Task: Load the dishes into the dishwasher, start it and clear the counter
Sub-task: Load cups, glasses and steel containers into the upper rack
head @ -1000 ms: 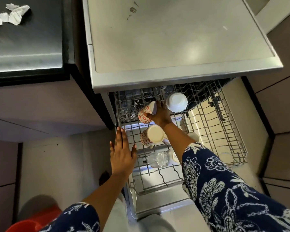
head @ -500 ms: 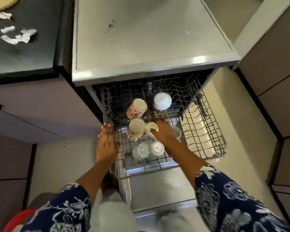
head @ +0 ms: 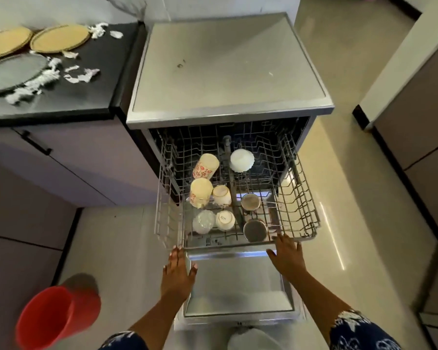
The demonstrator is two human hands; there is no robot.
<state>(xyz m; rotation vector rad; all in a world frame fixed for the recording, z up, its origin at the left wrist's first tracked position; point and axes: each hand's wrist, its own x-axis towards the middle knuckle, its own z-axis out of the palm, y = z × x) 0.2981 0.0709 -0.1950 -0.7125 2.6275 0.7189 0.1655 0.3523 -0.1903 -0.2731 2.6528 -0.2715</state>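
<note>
— The person's left hand [head: 178, 270] and right hand [head: 287, 256] lie spread flat at the front rim of the pulled-out upper rack [head: 304, 198], gripping nothing. Whether the left fingertips touch the wire is hard to tell.

— A level push from both sides would probably slide it in without rattling the load.

— What sits in it?

— Upended: two floral mugs [head: 205, 166], two small cups [head: 225, 220], a glass [head: 203, 221], a white bowl [head: 241, 160] at the back, and two metal pans [head: 255, 231]. Some plates [head: 60, 37] wait on the counter [head: 94, 97].
</note>
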